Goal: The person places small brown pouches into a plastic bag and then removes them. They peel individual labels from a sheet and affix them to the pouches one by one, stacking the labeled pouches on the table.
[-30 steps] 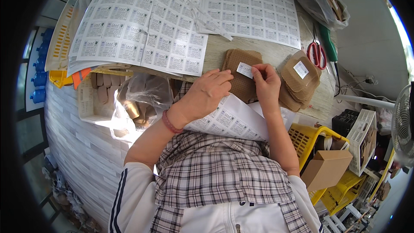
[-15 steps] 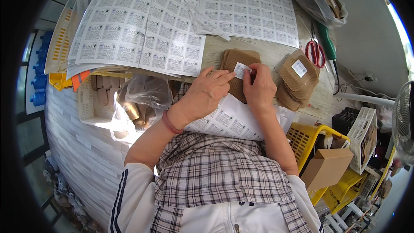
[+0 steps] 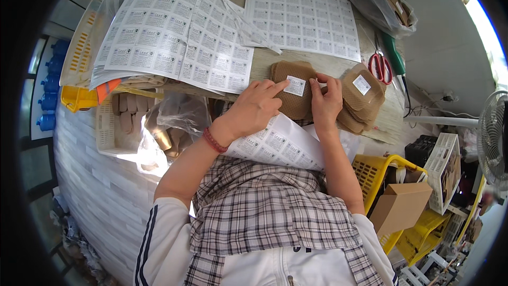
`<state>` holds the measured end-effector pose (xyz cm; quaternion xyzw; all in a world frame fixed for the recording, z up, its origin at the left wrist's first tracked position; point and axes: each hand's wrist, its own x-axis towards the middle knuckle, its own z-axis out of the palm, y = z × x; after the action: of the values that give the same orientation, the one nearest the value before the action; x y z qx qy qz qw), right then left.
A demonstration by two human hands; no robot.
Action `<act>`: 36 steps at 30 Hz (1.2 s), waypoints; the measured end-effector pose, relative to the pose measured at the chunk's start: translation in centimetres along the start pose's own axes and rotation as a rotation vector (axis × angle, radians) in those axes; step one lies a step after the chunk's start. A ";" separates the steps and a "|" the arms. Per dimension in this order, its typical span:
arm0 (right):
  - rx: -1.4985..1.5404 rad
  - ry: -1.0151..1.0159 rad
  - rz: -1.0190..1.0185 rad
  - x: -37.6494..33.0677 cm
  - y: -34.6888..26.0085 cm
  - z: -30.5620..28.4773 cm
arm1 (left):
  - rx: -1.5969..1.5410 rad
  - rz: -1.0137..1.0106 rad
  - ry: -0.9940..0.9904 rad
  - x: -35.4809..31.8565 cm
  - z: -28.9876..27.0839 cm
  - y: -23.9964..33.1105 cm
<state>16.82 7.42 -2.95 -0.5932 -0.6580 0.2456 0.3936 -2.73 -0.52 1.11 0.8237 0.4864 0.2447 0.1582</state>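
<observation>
In front of me at the table edge is a stack of brown textured pads [image 3: 293,105] with rounded corners. A small white printed label [image 3: 295,86] lies flat on the top pad. My left hand [image 3: 255,107] reaches over from the left, fingers extended, its index fingertip on the label's left edge. At the stack's right edge, my right hand [image 3: 327,100] pinches the brown pad's edge between thumb and fingers. Just right of it is a second pile of brown pads [image 3: 365,103], its top pad bearing a white label [image 3: 362,85]. A printed label sheet [image 3: 275,145] lies across my lap.
Large label sheets [image 3: 174,37] cover the table's left, with another sheet [image 3: 304,21] behind. Red-handled scissors [image 3: 380,68], a green-handled tool [image 3: 394,55] and a plastic bag [image 3: 378,2] sit at the right. Below are a yellow crate [image 3: 373,172], a cardboard box [image 3: 400,206] and a fan [image 3: 492,135].
The label, held tilted at one corner by my right hand, now lies flat on the top pad. My right hand has moved off it to the pad's right edge.
</observation>
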 end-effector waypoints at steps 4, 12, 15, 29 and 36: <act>-0.141 0.118 -0.262 0.1 0.0 -0.1 | 0.015 0.008 -0.005 0.0 0.0 -0.1; -0.206 0.181 -0.535 0.3 0.2 -0.2 | 0.038 0.030 0.040 -0.4 0.9 -0.4; 0.013 0.064 -0.272 -0.1 0.5 0.3 | 0.031 0.029 0.025 -0.3 0.8 -0.3; 0.448 0.174 0.003 2.1 2.1 -5.5 | -0.044 -0.003 0.064 -1.8 0.5 -0.2; -0.262 0.273 -0.234 1.9 -1.0 -9.7 | -0.220 -0.233 -0.037 -1.6 -2.2 1.6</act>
<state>24.14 7.74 3.81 -0.5867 -0.6892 0.0280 0.4243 -3.45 -2.68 3.29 0.7437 0.5460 0.2613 0.2839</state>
